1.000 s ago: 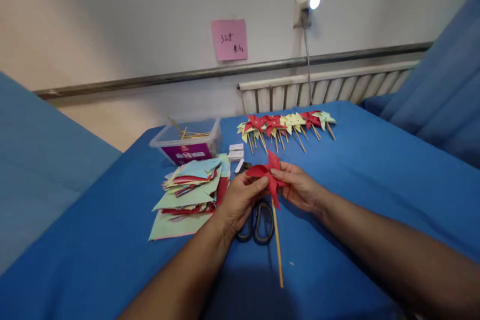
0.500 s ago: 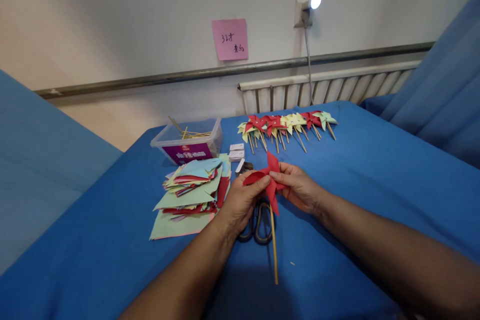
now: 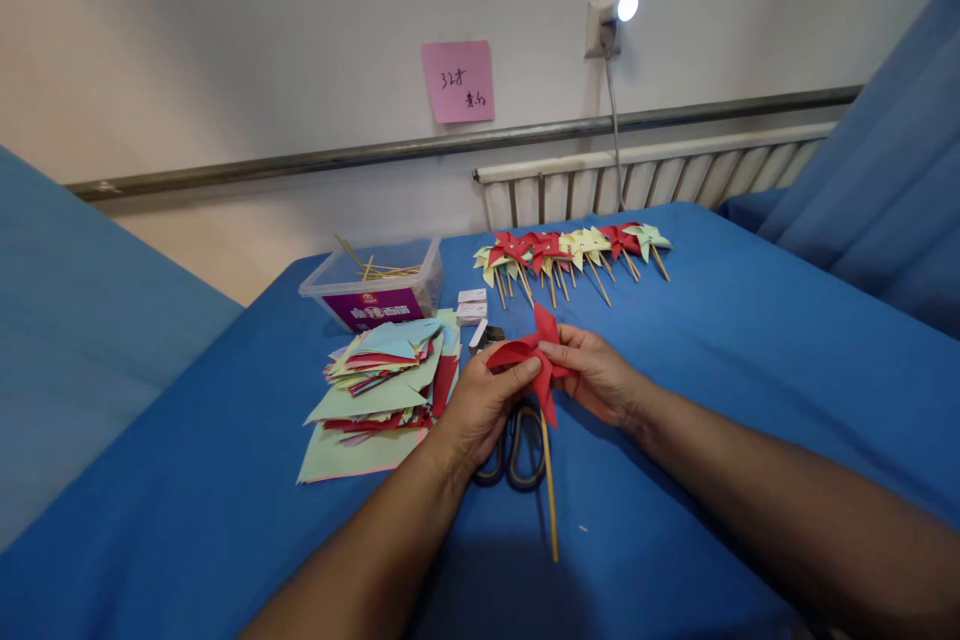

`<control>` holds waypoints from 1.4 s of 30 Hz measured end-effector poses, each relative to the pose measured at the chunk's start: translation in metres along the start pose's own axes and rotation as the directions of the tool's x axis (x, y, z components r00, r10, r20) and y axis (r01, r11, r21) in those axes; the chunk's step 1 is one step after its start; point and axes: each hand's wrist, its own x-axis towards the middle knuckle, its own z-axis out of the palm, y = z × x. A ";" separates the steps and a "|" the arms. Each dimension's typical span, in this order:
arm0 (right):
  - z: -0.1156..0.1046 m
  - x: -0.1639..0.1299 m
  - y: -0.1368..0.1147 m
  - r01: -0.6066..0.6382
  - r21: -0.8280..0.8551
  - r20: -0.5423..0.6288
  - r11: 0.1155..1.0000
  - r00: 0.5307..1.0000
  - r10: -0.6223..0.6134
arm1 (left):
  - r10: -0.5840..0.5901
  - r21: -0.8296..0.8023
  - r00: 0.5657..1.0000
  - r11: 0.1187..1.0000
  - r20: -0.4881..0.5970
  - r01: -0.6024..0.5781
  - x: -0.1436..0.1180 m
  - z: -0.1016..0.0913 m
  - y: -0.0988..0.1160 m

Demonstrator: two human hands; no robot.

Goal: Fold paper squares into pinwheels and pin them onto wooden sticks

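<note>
Item in hand: a red folded-paper pinwheel on a thin wooden stick (image 3: pixel 541 360), held above the blue cloth-covered table (image 3: pixel 750 350), at about the centre of the view.
Stick: hangs from the pinwheel head toward 6 o'clock, its lower end near or on the cloth; which, cannot be told.
Left hand (image 3: pixel 480 410): placed at 9 o'clock of the pinwheel head; thumb and forefinger are pressed together on a red vane near the hub.
Right hand (image 3: pixel 596 375): placed at 3 o'clock of the head; fingertips are closed on the hub from the far side, so the head is pinched between both hands.
Black-handled scissors (image 3: pixel 517 445): lying on the cloth just under the left hand, at 6 o'clock of the head, untouched.
Stack of cut paper squares in green, red and yellow (image 3: pixel 379 385): at 9 o'clock, beside the left wrist.
Clear plastic box of wooden sticks with purple label (image 3: pixel 373 285): at 11 o'clock, beyond the stack.
Small white boxes (image 3: pixel 472 303): between box and pinwheel.
Row of finished red and yellow pinwheels (image 3: pixel 570 248): at 12 o'clock, well apart.
Pink paper note (image 3: pixel 458 81): on the wall.
Handling advice: the hub is judged best kept firmly pinched while the vanes are gathered one at a time; the curls should not be creased, and the stick should be kept straight behind the centre.
</note>
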 end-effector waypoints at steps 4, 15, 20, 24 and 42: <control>-0.001 0.001 0.000 0.011 -0.024 0.007 1.000 1.000 -0.011 | -0.032 -0.015 0.999 0.999 0.038 0.033 -0.001 0.000 0.002; -0.001 0.001 0.002 0.097 -0.060 -0.041 0.993 0.994 -0.100 | -0.016 -0.031 0.998 0.999 0.065 0.018 -0.002 0.004 0.003; 0.000 0.001 0.002 0.096 -0.062 -0.048 0.993 0.994 -0.099 | -0.017 -0.035 0.999 0.999 0.038 0.019 -0.002 0.003 0.003; 0.001 0.002 0.003 0.157 -0.119 -0.088 0.980 0.982 -0.168 | -0.045 -0.037 0.999 0.998 0.026 0.046 -0.003 0.001 0.004; 0.009 -0.006 0.016 -0.245 -0.049 -0.003 0.968 0.969 0.246 | 0.049 -0.132 0.970 0.988 -0.236 -0.082 0.004 -0.003 0.017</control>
